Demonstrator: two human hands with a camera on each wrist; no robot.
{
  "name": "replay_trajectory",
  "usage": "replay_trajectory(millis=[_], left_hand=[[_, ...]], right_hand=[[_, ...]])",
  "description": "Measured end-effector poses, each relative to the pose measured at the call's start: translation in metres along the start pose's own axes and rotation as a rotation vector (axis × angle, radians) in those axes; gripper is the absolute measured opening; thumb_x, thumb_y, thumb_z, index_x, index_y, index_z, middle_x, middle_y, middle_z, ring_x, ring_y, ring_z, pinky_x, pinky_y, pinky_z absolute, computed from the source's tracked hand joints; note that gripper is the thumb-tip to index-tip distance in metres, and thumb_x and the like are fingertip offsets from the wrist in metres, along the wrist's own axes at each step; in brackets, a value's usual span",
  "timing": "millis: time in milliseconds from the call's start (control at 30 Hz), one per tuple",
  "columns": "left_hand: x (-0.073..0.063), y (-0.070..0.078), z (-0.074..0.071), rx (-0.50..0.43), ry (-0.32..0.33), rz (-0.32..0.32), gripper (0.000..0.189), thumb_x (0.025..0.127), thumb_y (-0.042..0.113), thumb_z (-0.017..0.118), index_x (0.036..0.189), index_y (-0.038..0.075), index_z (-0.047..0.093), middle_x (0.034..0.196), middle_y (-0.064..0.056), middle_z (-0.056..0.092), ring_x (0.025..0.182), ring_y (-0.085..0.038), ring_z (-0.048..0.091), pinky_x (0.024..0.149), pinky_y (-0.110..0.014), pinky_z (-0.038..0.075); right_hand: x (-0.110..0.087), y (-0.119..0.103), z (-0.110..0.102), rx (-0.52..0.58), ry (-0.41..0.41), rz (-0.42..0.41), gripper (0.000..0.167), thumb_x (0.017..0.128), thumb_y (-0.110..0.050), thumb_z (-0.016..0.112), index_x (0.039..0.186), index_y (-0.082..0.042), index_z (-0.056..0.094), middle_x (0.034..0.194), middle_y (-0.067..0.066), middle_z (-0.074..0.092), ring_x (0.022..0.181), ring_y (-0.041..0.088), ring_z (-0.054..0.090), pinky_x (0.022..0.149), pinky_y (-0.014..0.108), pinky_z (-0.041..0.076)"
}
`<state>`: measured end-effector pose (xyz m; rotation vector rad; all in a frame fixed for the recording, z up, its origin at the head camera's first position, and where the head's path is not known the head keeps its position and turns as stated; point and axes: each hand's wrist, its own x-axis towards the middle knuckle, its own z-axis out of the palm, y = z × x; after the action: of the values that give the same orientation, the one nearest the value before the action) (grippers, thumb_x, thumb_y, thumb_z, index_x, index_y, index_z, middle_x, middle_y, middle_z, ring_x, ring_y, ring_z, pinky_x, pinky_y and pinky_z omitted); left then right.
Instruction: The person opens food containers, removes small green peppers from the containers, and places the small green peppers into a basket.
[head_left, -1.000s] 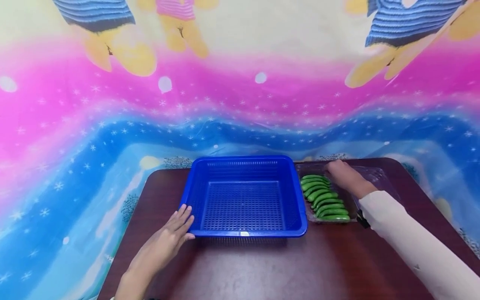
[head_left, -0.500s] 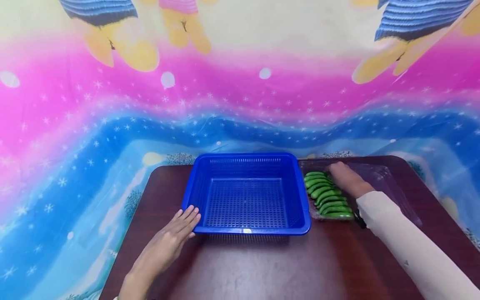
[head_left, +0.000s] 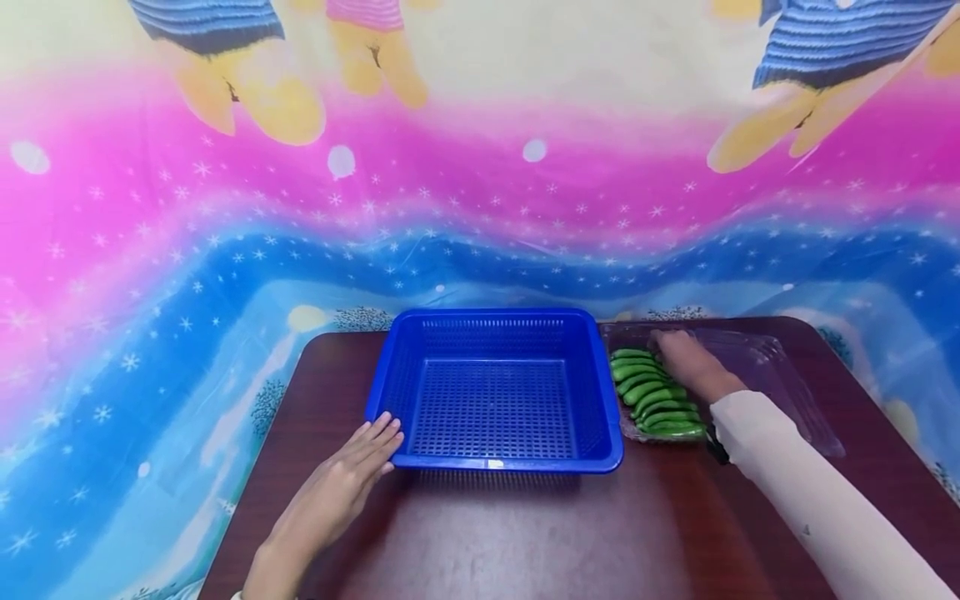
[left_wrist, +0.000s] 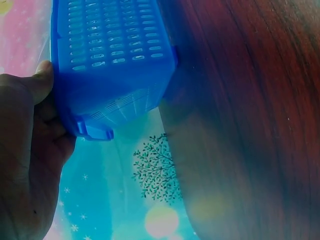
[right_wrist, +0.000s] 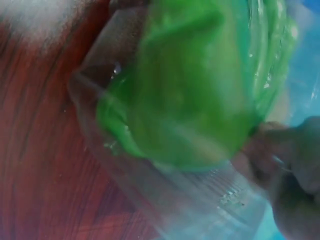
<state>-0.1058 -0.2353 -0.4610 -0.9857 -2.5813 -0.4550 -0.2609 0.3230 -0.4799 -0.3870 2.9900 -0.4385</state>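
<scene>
In the head view, my left hand point(head_left: 339, 479) rests its extended fingers on the near left corner of a blue plastic basket point(head_left: 504, 463). The left wrist view has my thumb against the basket's rim. My right hand point(head_left: 693, 364) is bent over the far part of a clear plastic tray point(head_left: 628, 433) holding a row of slender, curved green vegetables like small cucumbers point(head_left: 643, 390). Large and blurred in the right wrist view is a green vegetable point(right_wrist: 190, 95), with bent fingertips point(right_wrist: 250, 155) right at its end. I cannot tell whether they pinch it.
A clear plastic lid point(head_left: 787, 375) lies folded out to the right of the tray. Everything stands toward the far edge of a dark red-brown wooden table point(head_left: 517, 533). Behind it hangs a colourful printed cloth point(head_left: 465, 192). The basket has a slotted floor with nothing on it.
The clear lid has spread further out to the right. My left fingers have slid slightly onto the basket corner. The right hand stays over the tray, and the head view has shifted a little.
</scene>
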Motion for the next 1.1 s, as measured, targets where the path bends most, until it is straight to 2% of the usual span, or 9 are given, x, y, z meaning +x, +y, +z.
replay_trajectory(millis=[133,267,500,733,833,1000,1100], left_hand=[[-0.001,0.002,-0.001,0.003,-0.025,-0.042,0.045,0.096,0.008,0.070,0.140,0.005,0.063,0.147,-0.011,0.060,0.141,-0.030,0.053,0.131,-0.022,0.016],[-0.002,0.004,0.000,0.000,-0.034,-0.062,0.045,0.097,0.010,0.068,0.141,0.006,0.062,0.148,-0.010,0.059,0.142,-0.030,0.052,0.130,-0.024,0.018],[-0.002,0.003,0.001,0.004,-0.010,-0.046,0.044,0.096,0.009,0.069,0.140,0.005,0.063,0.147,-0.011,0.061,0.141,-0.030,0.053,0.131,-0.023,0.017],[-0.002,0.003,0.001,-0.006,0.013,-0.017,0.044,0.096,0.008,0.068,0.139,0.003,0.063,0.145,-0.013,0.062,0.140,-0.032,0.054,0.131,-0.022,0.015],[-0.003,0.002,0.001,-0.002,0.016,-0.015,0.043,0.097,0.008,0.067,0.140,0.003,0.062,0.146,-0.013,0.061,0.140,-0.032,0.054,0.131,-0.023,0.016],[-0.003,0.002,0.001,0.006,0.031,-0.005,0.042,0.099,0.010,0.066,0.140,0.004,0.062,0.146,-0.012,0.061,0.140,-0.031,0.054,0.129,-0.033,0.028],[-0.002,0.002,0.002,0.004,0.041,0.005,0.042,0.099,0.010,0.066,0.140,0.003,0.062,0.145,-0.013,0.062,0.139,-0.032,0.055,0.129,-0.033,0.028]], right_hand=[[-0.001,-0.001,0.002,0.002,-0.022,-0.001,0.030,0.094,0.015,0.048,0.116,0.011,0.068,0.109,0.028,0.071,0.104,0.046,0.068,0.085,0.055,0.063],[-0.001,0.001,0.004,-0.021,-0.021,-0.025,0.026,0.095,0.012,0.051,0.114,0.010,0.069,0.109,0.028,0.071,0.103,0.046,0.069,0.083,0.053,0.064],[0.003,0.003,0.003,-0.051,0.003,-0.032,0.015,0.094,0.006,0.059,0.105,0.008,0.069,0.098,0.023,0.071,0.091,0.039,0.070,0.074,0.050,0.064],[0.002,0.001,-0.006,-0.052,0.031,-0.013,0.011,0.093,0.002,0.065,0.104,0.005,0.067,0.091,0.018,0.070,0.079,0.029,0.068,0.065,0.046,0.061],[0.002,0.001,-0.011,-0.072,0.054,-0.025,0.015,0.093,0.000,0.069,0.106,0.005,0.067,0.091,0.017,0.070,0.079,0.028,0.068,0.065,0.046,0.061],[0.001,0.000,-0.020,-0.106,0.089,-0.049,0.024,0.089,0.002,0.069,0.112,0.009,0.069,0.098,0.022,0.072,0.085,0.033,0.070,0.073,0.051,0.064],[0.000,-0.001,-0.025,-0.114,0.095,-0.031,0.019,0.088,0.001,0.070,0.106,0.009,0.069,0.093,0.021,0.071,0.083,0.033,0.069,0.071,0.051,0.062]])
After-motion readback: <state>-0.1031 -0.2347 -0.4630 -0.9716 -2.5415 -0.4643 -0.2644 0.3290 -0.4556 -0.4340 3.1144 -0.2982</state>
